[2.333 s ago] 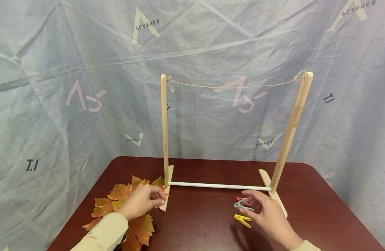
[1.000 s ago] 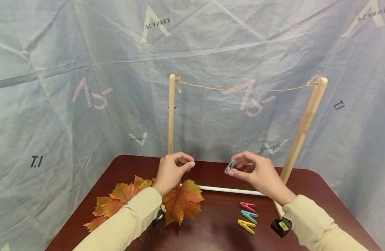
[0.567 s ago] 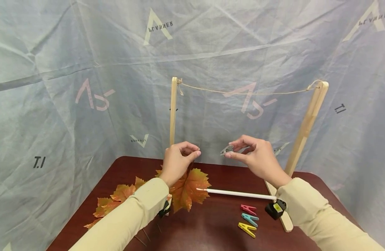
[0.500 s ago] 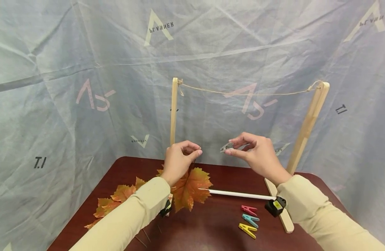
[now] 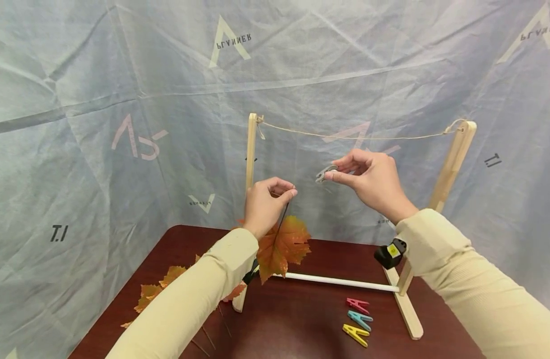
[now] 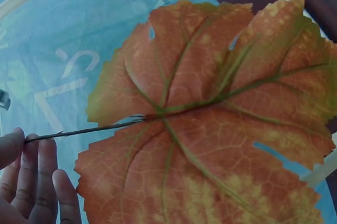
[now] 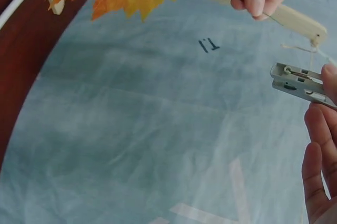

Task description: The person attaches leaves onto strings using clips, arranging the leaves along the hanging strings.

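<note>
My left hand pinches the thin dark stem of an orange-green leaf, which hangs below the fingers in front of the stand's left post. In the left wrist view the leaf fills much of the picture, its stem held between thumb and fingers. My right hand pinches a grey clothespin below the string. The right wrist view shows this clothespin between thumb and finger, apart from the stem. Both hands are below the string and do not touch it.
A wooden stand with a right post and a white bottom bar stands on the dark red table. Red, blue and yellow clothespins lie at the front right. More leaves lie left, partly behind the left sleeve.
Both hands have risen from near the table toward the string, the right one higher. The left hand has taken up a leaf by its stem, and the right has lifted the grey clothespin.
</note>
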`<state>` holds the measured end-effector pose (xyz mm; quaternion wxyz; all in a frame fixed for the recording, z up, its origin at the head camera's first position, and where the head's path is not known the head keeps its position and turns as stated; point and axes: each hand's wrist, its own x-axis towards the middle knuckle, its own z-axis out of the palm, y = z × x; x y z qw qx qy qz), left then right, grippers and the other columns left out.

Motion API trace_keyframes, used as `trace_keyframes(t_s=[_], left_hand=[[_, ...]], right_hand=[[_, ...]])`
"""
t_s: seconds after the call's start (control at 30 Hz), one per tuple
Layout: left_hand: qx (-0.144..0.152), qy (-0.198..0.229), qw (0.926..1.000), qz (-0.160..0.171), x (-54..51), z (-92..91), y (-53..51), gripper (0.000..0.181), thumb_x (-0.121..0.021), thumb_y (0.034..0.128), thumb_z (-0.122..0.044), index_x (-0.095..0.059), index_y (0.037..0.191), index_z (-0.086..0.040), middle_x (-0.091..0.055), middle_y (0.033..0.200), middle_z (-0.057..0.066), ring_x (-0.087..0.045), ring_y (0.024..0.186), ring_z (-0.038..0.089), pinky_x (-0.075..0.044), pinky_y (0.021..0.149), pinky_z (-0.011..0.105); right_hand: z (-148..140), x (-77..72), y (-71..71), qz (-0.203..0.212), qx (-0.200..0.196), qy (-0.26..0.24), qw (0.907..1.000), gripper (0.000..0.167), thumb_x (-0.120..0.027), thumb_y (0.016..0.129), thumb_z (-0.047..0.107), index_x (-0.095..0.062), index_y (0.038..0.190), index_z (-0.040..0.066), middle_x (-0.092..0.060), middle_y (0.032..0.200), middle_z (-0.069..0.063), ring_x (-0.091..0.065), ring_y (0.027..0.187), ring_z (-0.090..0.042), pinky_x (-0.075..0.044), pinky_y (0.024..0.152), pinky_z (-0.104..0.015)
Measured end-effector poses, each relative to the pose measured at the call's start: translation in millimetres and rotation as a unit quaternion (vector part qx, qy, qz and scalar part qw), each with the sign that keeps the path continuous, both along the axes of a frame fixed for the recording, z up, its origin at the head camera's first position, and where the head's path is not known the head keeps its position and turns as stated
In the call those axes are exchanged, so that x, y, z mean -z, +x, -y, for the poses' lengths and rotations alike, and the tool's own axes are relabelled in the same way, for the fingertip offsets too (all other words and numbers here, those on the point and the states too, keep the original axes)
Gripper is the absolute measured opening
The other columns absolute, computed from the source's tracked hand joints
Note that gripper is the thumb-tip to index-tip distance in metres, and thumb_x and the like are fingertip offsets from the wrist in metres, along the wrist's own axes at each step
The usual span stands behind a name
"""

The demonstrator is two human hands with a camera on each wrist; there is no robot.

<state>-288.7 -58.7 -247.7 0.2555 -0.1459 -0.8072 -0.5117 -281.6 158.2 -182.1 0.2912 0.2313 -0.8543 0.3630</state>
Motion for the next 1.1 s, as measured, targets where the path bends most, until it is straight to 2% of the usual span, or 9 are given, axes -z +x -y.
trace_keyframes(t_s=[0.27,0.53,0.83,1.1], left_hand=[[-0.027,0.0,0.9996,-0.005,-18.1,-8.4,-15.1,0.011,-0.077,0.0936,-0.022,-0.079,0.098,-0.012,-0.076,0.083,0.0,-0.07,0.08,0.016,-0.054,0.073,0.032],[-0.045,0.017,0.9988,-0.009,-33.1,-16.1,-27.8,0.012,-0.077,0.0935,-0.022,-0.079,0.099,-0.012,-0.076,0.085,0.002,-0.071,0.082,0.016,-0.054,0.076,0.031],[-0.059,0.031,0.9978,-0.002,-48.9,-23.1,-39.0,0.013,-0.076,0.0943,-0.024,-0.079,0.101,-0.013,-0.077,0.087,0.0,-0.071,0.078,0.013,-0.052,0.078,0.031],[-0.076,0.032,0.9965,0.012,-60.9,-26.5,-46.4,0.013,-0.076,0.094,-0.026,-0.079,0.101,-0.016,-0.077,0.089,-0.002,-0.07,0.08,0.012,-0.053,0.075,0.031]], right_hand=[[8,-24.7,-12.3,0.012,0.004,-0.033,0.9994,0.02,-0.086,0.084,0.026,-0.079,0.092,0.009,-0.077,0.092,0.003,-0.066,0.07,-0.003,-0.049,0.062,-0.021],[15,-41.9,-22.8,0.028,-0.014,-0.074,0.9968,0.022,-0.086,0.085,0.029,-0.08,0.095,0.01,-0.075,0.085,0.009,-0.068,0.076,-0.008,-0.05,0.067,-0.023],[24,-56.3,-39.8,0.046,-0.038,-0.14,0.9884,0.021,-0.085,0.085,0.026,-0.078,0.097,0.01,-0.075,0.089,0.012,-0.07,0.082,-0.007,-0.051,0.076,-0.024],[34,-61.9,-50.2,0.055,-0.045,-0.158,0.9849,0.022,-0.086,0.085,0.024,-0.077,0.097,0.008,-0.074,0.082,0.012,-0.069,0.085,-0.009,-0.051,0.076,-0.027]])
